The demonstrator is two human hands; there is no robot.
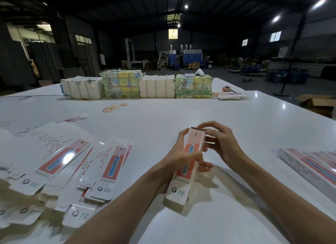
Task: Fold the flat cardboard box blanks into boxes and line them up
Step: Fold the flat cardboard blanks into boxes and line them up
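A long narrow toothbrush box (187, 163), white with a pink and red panel, is held above the white table (181, 109) in front of me. My left hand (183, 153) grips its middle from the left side. My right hand (220, 144) curls its fingers around the far top end, where a brown flap shows. Flat box blanks (72, 167) lie spread in a loose heap at the left. Folded boxes (309, 163) lie side by side at the right edge.
Four wrapped bundles (138, 86) stand in a row across the far side of the table. Loose rubber bands (114, 106) lie before them. More flat blanks (231, 96) and a small tape measure (227, 89) sit at the far right. An open carton (318, 104) rests on the floor beyond.
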